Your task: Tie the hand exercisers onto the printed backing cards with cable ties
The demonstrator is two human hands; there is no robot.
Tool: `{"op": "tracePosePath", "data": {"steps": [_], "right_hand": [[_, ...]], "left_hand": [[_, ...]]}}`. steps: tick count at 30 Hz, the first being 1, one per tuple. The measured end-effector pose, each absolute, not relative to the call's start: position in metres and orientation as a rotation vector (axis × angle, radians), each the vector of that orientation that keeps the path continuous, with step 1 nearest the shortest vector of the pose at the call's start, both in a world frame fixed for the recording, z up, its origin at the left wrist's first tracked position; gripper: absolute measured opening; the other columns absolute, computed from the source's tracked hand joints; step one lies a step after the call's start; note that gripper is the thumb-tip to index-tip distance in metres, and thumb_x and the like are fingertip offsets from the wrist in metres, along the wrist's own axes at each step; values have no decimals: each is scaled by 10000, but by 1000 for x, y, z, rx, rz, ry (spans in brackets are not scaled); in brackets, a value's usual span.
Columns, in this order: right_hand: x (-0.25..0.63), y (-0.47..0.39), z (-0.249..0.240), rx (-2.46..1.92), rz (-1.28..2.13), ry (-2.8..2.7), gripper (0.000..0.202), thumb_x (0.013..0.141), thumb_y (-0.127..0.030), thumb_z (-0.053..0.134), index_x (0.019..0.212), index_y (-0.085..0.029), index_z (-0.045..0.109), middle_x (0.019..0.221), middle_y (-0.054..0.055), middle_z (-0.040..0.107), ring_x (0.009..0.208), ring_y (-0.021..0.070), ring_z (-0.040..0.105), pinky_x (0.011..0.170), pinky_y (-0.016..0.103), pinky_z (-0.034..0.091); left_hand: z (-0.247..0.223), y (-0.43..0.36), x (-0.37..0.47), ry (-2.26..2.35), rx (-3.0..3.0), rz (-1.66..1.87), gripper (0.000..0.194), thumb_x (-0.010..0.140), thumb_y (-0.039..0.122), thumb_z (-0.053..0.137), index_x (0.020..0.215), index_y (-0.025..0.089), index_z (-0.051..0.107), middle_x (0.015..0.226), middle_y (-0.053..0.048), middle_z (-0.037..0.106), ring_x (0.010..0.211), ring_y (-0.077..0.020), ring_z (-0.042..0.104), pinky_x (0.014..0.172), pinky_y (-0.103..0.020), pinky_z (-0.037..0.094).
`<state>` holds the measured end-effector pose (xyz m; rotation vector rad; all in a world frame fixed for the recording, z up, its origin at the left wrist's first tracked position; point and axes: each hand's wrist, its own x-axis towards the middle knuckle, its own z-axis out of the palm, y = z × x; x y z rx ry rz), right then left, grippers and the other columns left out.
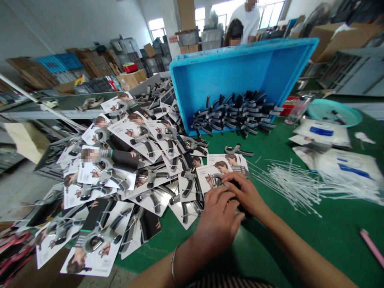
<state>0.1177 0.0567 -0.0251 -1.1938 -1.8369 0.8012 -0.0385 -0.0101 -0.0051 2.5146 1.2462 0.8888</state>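
Note:
My left hand (pixel 216 218), with a bracelet at the wrist, is curled over a grey and black hand grip strengthener (pixel 213 181) on its printed backing card (pixel 203 182). My right hand (pixel 246 194) closes on the far side of the same card and grip, its fingers meeting the left ones. The fingers cover most of the grip's handles. Just beyond the hands lies a small stack of printed cards (pixel 220 160). Behind it a loose hand grip (pixel 238 150) rests on the green table. White zip ties (pixel 289 184) are spread to the right of my right hand.
Carded hand grips (pixel 105 172) are heaped on the left, overhanging the table edge. A blue crate (pixel 222 76) tipped on its side holds many loose grips. Bags of zip ties (pixel 351 164), a turquoise tray (pixel 354 116) and a pink pen (pixel 372 246) lie rightward. Two people are behind the crate.

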Motion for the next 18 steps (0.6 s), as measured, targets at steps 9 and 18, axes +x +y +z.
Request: {"op": "tracePosePath", "data": {"steps": [9,18], "right_hand": [[142,-8,-6,-1154,360,-2440,220,938,-274,567,1147,-257,634,1151,77,673,1087,308,522,951,505,374],[111,0,-2,-1159,-9,-2713,166,950,-162,518,864,-178,660,898,109,651,883,288,510,797,454,409]], "left_hand": [[-25,-50,-94,1928,2079,997,577,814,489,699,1247,173,483,1182,-161,584,1122,-342,558,964,-547,459],[-37,-34,-59,1782,2165,1021,582,814,261,700,1323,120,456,1224,-196,566,1164,-347,532,1016,-542,442]]}}
